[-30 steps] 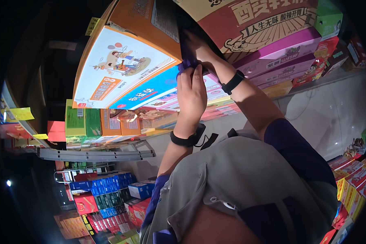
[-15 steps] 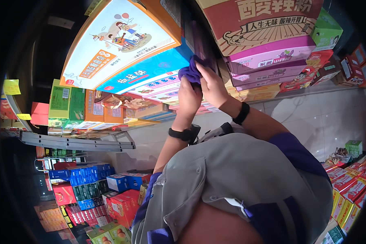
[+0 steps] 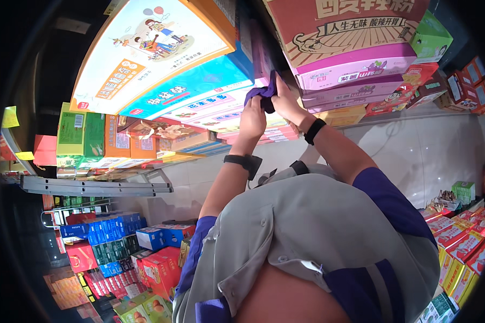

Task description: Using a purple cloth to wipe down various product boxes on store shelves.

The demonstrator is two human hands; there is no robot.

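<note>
A crumpled purple cloth [image 3: 261, 96] is bunched between my two hands, in front of the stacked boxes. My left hand [image 3: 253, 119] pinches its near left side. The fingers of my right hand [image 3: 287, 102] are closed on its right side, partly hidden behind the hand itself. Just left of the cloth are a blue carton [image 3: 199, 86] and a white and pink carton [image 3: 207, 110] beneath it. Atop the blue one rests a large white and orange carton [image 3: 145, 59]. Black bands circle both my wrists.
To the right stand a brown and red carton [image 3: 355, 37] and purple boxes [image 3: 355, 75], with a dark gap beside them. A metal ladder [image 3: 97, 187] lies across the left. Pale floor tiles [image 3: 399, 145] show behind my arms. Red and yellow boxes [image 3: 463, 242] sit at lower right.
The cloth has shifted slightly right, and its bundle looks less tightly balled, with a fold raised by my right hand. My left hand has moved a little lower. The whole view has shifted slightly.
</note>
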